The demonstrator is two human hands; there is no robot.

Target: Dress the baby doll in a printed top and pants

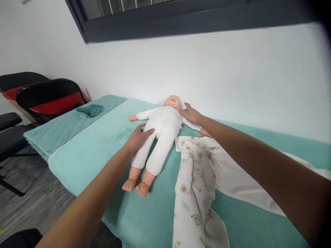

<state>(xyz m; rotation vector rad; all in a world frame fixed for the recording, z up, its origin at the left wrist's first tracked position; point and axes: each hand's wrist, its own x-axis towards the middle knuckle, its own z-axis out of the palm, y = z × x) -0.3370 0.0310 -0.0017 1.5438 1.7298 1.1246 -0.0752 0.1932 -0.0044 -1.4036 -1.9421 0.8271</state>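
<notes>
A baby doll [162, 132] with a white cloth body lies on its back on a teal blanket [108, 144], head toward the wall. My left hand [138, 136] rests flat on the doll's hip and upper thigh, fingers extended. My right hand [190, 113] lies on the doll's shoulder beside its neck, fingers stretched out. A white baby garment [193, 186] with small printed animals lies spread open on the blanket just right of the doll, under my right forearm.
The blanket covers a table set against a white wall [207, 72]. A small dark green cloth [90, 110] lies at the table's far left. Black-and-red folding chairs [49, 96] stand left of the table. A dark window frame [181, 20] runs above.
</notes>
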